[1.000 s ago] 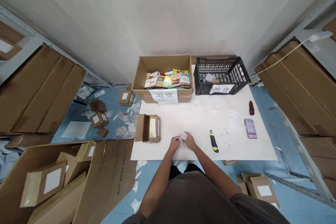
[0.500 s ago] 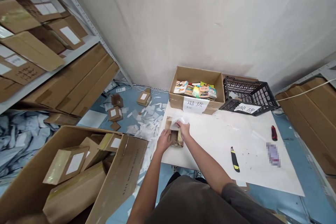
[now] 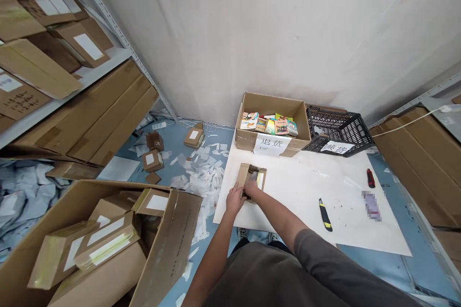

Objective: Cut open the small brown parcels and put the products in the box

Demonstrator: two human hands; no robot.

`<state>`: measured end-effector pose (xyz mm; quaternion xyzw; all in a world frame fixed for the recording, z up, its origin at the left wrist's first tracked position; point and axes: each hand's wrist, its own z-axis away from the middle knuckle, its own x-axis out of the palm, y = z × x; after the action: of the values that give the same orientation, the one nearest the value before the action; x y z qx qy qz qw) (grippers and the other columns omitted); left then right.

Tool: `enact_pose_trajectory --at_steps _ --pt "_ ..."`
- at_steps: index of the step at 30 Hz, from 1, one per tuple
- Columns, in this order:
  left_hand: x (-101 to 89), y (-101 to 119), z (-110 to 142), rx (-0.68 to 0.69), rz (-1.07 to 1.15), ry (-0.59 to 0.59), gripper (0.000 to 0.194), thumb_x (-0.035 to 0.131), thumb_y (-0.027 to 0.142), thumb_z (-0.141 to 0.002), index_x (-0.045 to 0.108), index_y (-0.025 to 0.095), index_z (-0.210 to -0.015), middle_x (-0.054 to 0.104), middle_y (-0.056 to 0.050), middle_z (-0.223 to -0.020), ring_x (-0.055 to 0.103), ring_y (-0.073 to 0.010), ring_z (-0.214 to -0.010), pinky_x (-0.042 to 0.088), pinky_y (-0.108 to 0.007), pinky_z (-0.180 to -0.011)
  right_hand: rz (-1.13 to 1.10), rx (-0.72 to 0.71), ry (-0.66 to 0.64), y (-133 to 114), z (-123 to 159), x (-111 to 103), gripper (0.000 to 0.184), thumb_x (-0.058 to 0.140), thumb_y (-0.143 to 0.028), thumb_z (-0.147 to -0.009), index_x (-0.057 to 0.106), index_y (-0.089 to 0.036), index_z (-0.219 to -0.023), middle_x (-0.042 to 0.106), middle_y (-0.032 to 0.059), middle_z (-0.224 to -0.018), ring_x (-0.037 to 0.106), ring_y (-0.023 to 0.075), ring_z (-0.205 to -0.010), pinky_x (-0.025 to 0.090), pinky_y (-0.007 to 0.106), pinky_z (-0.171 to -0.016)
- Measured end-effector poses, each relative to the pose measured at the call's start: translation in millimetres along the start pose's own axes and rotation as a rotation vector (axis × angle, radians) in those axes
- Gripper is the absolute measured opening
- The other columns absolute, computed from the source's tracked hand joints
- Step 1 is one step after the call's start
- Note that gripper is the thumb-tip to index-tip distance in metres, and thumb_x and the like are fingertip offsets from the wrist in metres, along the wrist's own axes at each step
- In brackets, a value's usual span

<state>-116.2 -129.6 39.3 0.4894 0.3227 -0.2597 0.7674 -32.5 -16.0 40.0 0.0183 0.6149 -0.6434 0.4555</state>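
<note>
A small open cardboard box rests on the white tabletop near its left front edge. My left hand grips the box's lower left side. Reaching into its opening is my right hand, whose fingers are blurred and mostly hidden by the box; whether they hold anything cannot be made out. Something yellow and white shows along the right inner side of the box. Behind it stands a carton of small colourful books, with a handwritten paper sign on its front.
A black plastic crate sits at the back right. A yellow-black box cutter, a red one and a blurred purple item lie on the white table. A large carton of parcels stands left; paper scraps litter the floor.
The white sheet has left my right hand, which has gone down into the small box. The box has moved slightly right. A parcel with two white labels now shows atop the large carton's contents.
</note>
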Motion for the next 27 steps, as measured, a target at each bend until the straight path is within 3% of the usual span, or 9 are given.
enact_pose_trajectory --at_steps 3,6,8,10,13,16,18,23,27 --pt "-0.6 -1 2 0.007 -0.019 -0.008 0.048 0.073 0.023 -0.084 0.068 0.026 -0.132 0.035 -0.012 -0.168 0.053 -0.0331 -0.137 0.041 -0.044 -0.113 0.251 0.023 -0.108 -6 4 0 0.06 0.083 -0.032 -0.062 0.072 -0.021 -0.119 0.071 0.0192 -0.127 0.046 0.0422 -0.143 0.025 0.062 -0.12" --pt "1.0 -4 8 0.027 -0.019 -0.001 0.051 0.07 0.027 -0.087 0.065 0.03 -0.138 0.035 -0.011 -0.168 0.052 -0.0329 -0.138 0.042 -0.043 -0.113 0.573 -0.083 -0.161 0 26 -16 0.08 0.083 -0.031 -0.065 0.061 -0.014 -0.14 0.04 0.0259 -0.161 0.017 0.0442 -0.157 0.01 0.063 -0.124" --pt "3.6 -7 12 0.046 -0.011 -0.001 0.055 0.067 0.032 -0.089 0.06 0.032 -0.143 0.036 -0.01 -0.168 0.051 -0.033 -0.14 0.041 -0.044 -0.114 0.632 -0.129 -0.098 10 53 -26 0.083 0.082 -0.033 -0.07 0.055 -0.018 -0.146 0.018 0.0223 -0.171 0.003 0.044 -0.159 0.01 0.065 -0.123" --pt "7.7 -11 18 0.081 0.003 -0.029 0.06 0.069 0.038 -0.088 0.057 0.033 -0.146 0.035 -0.01 -0.168 0.049 -0.0338 -0.143 0.04 -0.045 -0.116 0.612 -0.079 -0.056 22 84 -28 0.081 0.084 -0.034 -0.071 0.056 -0.024 -0.145 0.008 0.0167 -0.174 0.0 0.0458 -0.158 0.019 0.065 -0.12" --pt "15.6 -12 24 0.123 0.007 -0.1 0.066 0.079 0.035 -0.079 0.061 0.032 -0.142 0.028 -0.01 -0.171 0.047 -0.035 -0.145 0.041 -0.044 -0.116 0.549 0.081 -0.079 40 121 -16 0.078 0.086 -0.026 -0.069 0.059 -0.027 -0.142 0.008 0.0128 -0.175 0.013 0.0493 -0.156 0.034 0.059 -0.115" --pt "21.2 -10 25 0.107 0.004 -0.092 0.042 0.072 0.019 -0.083 0.071 0.027 -0.124 0.028 -0.01 -0.171 0.056 -0.0323 -0.138 0.046 -0.043 -0.112 0.459 0.15 -0.046 49 133 -4 0.045 0.069 -0.02 -0.086 0.066 -0.027 -0.131 0.02 0.0074 -0.173 0.042 0.0399 -0.146 0.046 0.047 -0.106" --pt "20.7 -6 23 0.099 0.031 -0.069 0.025 0.065 0.015 -0.088 0.074 0.025 -0.109 0.034 -0.01 -0.168 0.064 -0.0301 -0.128 0.05 -0.042 -0.107 0.402 0.152 0.009 49 131 -8 0.03 0.053 -0.02 -0.097 0.071 -0.028 -0.119 0.032 0.0026 -0.169 0.055 0.0318 -0.132 0.049 0.041 -0.101" --pt "5.6 21 10 0.25 0.068 0.0 0.017 0.061 0.02 -0.092 0.073 0.028 -0.102 0.034 -0.004 -0.169 0.065 -0.0286 -0.125 0.053 -0.041 -0.103 0.237 0.116 0.134 39 127 -61 0.026 0.051 -0.025 -0.1 0.074 -0.032 -0.108 0.054 -0.003 -0.155 0.06 0.0285 -0.121 0.048 0.037 -0.101" --pt "-0.3 69 -1 0.401 0.019 0.091 0.017 0.061 0.025 -0.094 0.074 0.029 -0.104 0.029 -0.002 -0.171 0.064 -0.0301 -0.127 0.054 -0.04 -0.103 0.12 0.087 0.277 36 142 -118 0.025 0.054 -0.025 -0.1 0.076 -0.033 -0.107 0.058 -0.0035 -0.15 0.058 0.0289 -0.123 0.046 0.037 -0.102"
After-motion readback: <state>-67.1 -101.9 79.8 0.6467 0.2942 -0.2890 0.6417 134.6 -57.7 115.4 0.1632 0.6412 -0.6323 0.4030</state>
